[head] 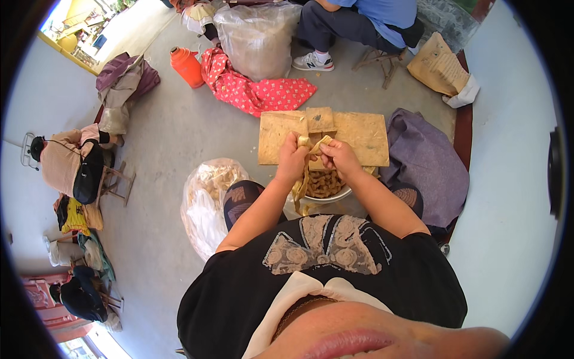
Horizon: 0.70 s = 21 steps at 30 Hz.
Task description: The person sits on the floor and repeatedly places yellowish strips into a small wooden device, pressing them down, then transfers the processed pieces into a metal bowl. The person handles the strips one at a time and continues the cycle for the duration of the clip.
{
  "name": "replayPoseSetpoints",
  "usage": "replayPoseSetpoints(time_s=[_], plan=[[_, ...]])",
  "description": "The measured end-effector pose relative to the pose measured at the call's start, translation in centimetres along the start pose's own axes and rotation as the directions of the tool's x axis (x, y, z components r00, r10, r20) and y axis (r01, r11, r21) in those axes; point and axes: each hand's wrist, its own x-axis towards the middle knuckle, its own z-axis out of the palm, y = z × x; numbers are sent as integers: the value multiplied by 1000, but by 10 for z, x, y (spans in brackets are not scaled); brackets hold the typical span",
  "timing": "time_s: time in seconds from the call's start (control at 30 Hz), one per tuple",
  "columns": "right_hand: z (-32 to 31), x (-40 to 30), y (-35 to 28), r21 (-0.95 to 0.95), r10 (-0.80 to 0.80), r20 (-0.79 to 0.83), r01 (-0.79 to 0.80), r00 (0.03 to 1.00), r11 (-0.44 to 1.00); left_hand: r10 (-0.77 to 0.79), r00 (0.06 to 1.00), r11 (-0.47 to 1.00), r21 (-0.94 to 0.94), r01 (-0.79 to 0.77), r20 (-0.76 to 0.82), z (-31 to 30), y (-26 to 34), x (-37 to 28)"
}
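Observation:
Both hands meet above the near side of a wooden board, with a pale yellow flat strip between them, perhaps bean-curd skin. One looped part of it sits at the thumb of my left hand. The other part is pinched by thumb and fingers of my right hand. More yellow strips hang down beneath my left hand. Below the hands, a white-rimmed bowl holds many small brown knotted pieces. A square wooden block lies at the board's middle.
Left of my knees stands a clear plastic bag of pale pieces. Purple cloth drapes at the right. Ahead are red flowered cloth, an orange vacuum flask, a large plastic sack and a seated person. Others sit leftward.

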Motion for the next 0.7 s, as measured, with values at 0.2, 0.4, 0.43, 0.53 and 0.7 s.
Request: replayPoseSetpoints(time_s=[0.2,0.4,0.43,0.53,0.7], plan=[[-10,5,2,-39,-68,12,69,998,997,-89,933,991,126,47,349,-1,3,0],[-5,-6,-21,-143,-136,89,148,987,979,-160,961,986,73,147,225,-4,2,5],[-5,-8,-20,-233,-156,95,175,983,957,-163,956,986,12,165,245,0,4,3],[1,-12,-10,-251,-264,6,257,964,933,-111,947,978,-134,157,300,8,0,0],[-14,-7,-13,262,82,181,-128,980,957,-42,958,998,55,27,283,9,-1,0]])
